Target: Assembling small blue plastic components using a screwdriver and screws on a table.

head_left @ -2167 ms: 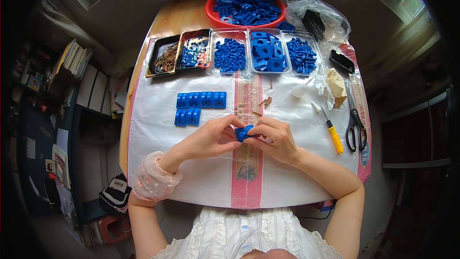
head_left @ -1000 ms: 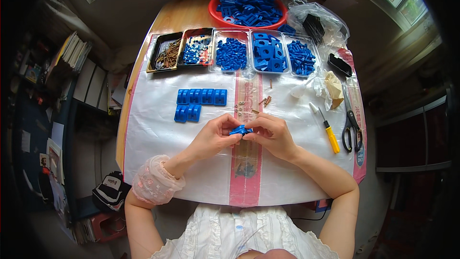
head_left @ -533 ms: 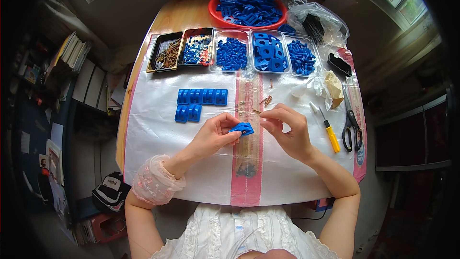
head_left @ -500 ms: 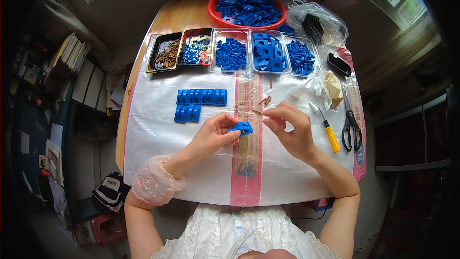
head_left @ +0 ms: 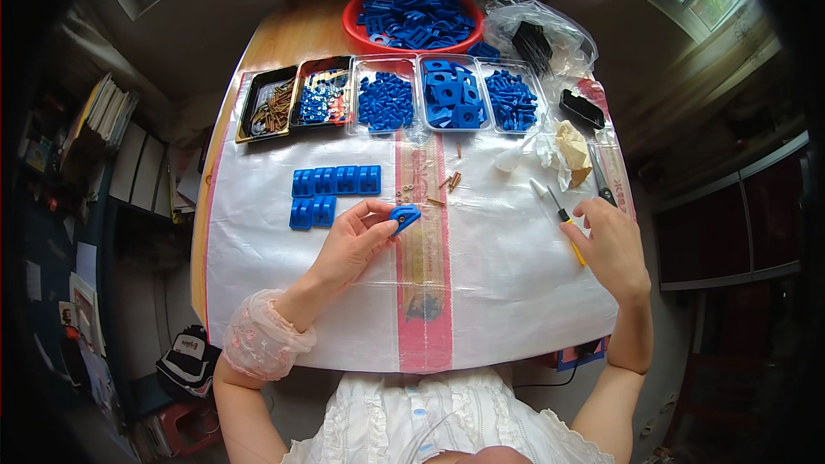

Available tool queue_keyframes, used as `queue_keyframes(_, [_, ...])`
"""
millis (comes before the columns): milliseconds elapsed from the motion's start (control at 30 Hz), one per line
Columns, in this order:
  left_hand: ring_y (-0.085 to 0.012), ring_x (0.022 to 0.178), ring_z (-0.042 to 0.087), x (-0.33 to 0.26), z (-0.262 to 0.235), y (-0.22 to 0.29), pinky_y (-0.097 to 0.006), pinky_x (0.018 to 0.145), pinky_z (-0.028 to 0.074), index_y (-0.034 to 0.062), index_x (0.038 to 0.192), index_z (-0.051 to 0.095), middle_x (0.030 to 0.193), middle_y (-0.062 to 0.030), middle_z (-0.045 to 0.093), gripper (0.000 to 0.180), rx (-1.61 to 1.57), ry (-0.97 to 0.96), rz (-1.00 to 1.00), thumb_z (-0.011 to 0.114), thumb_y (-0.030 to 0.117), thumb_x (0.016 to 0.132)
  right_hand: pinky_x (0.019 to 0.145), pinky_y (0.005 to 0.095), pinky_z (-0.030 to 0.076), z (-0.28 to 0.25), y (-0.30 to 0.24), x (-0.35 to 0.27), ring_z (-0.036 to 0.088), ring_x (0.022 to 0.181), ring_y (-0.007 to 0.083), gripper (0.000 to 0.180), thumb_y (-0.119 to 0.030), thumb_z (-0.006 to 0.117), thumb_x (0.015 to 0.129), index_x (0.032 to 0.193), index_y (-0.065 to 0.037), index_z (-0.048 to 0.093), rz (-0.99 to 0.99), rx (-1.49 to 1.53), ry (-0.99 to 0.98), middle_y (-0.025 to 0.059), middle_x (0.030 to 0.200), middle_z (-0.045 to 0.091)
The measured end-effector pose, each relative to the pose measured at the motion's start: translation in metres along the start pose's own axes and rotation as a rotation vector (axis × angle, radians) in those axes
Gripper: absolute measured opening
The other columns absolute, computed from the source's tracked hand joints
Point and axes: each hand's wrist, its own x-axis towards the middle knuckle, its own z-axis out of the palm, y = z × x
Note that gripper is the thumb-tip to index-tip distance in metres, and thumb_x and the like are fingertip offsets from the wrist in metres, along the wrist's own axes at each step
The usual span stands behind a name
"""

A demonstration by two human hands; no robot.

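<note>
Currently the left hand (head_left: 348,239) has one blue clip (head_left: 406,216) pinched between thumb and fingers. The clip's left end sits inside the grip; the rest juts out past the fingertips to the right, tilted, with a small dark round spot on its face. It is held over the middle of the surface (head_left: 516,318), at the left border of the pink-edged strip (head_left: 424,335).

The right hand (head_left: 608,245) is well apart from it, near the surface's right edge, at the screwdriver (head_left: 564,216). Thumb and bent fingers overlap the yellow handle; whether they are closed on it, cannot tell. The shaft points toward the far edge, a white cap (head_left: 536,186) just beside its tip. Scissors (head_left: 605,192) lie partly hidden behind the same hand.

Left of the strip: six more blocks (head_left: 323,182), a row of four and, nearer the near edge, a row of two. On the strip, beyond the clip: small nuts (head_left: 408,188) and copper-coloured pins (head_left: 454,180), loose. Five trays (head_left: 457,130) line up toward the far edge; behind them, a red basin (head_left: 351,29) of blue pieces.
</note>
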Motion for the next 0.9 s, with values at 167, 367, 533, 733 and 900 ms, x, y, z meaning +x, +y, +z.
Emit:
queue_keyframes(167, [-0.0049,0.103,0.064,-0.003,0.011,0.000,-0.019,0.091,0.057,0.0052,0.125,0.060,0.123,-0.0059,0.069,0.020,-0.110,-0.010,-0.048,0.065,0.007,0.105,0.078,0.0469,0.055,0.049,0.032,-0.020,0.069,0.097,0.0369,0.029,-0.023,0.077,0.093,0.104,-0.001,0.063,0.125,-0.111,-0.081,0.0160,0.102,0.069])
queue_keyframes(367, [-0.0041,0.101,0.064,-0.001,0.011,0.002,-0.017,0.090,0.057,0.0057,0.126,0.060,0.121,-0.0048,0.068,0.021,-0.094,0.009,-0.026,0.065,0.009,0.106,0.074,0.0486,0.053,0.042,0.034,-0.030,0.069,0.091,0.0375,0.021,-0.015,0.073,0.096,0.102,-0.001,0.058,0.179,-0.088,-0.010,0.0167,0.101,0.067])
queue_keyframes(533, [-0.0037,0.098,0.065,-0.003,0.005,-0.003,-0.017,0.089,0.058,0.0057,0.128,0.060,0.121,-0.0040,0.068,0.023,-0.084,0.064,0.063,0.066,0.010,0.106,0.072,0.0460,0.054,0.010,-0.022,-0.024,0.069,0.085,0.0391,0.017,-0.004,0.071,0.096,0.107,-0.001,0.057,-0.036,0.300,0.140,0.0171,0.098,0.066])
queue_keyframes(733, [-0.0052,0.100,0.064,-0.002,0.014,-0.011,-0.021,0.087,0.056,0.0046,0.130,0.059,0.119,-0.0032,0.068,0.028,-0.060,0.149,0.124,0.068,0.012,0.105,0.060,0.0450,0.054,0.054,-0.073,0.016,0.069,0.073,0.0395,0.044,0.001,0.072,0.092,0.130,-0.005,0.051,-0.411,0.515,0.280,0.0179,0.100,0.068])
queue_keyframes(900, [-0.0077,0.100,0.063,0.001,0.007,-0.016,-0.024,0.085,0.056,0.0028,0.127,0.056,0.123,-0.0077,0.066,0.028,0.118,0.122,0.252,0.069,0.010,0.103,0.059,0.0449,0.055,0.100,-0.080,0.004,0.071,0.073,0.0373,0.048,-0.004,0.083,0.086,0.124,-0.005,0.054,-0.361,0.694,0.201,0.0170,0.093,0.069])
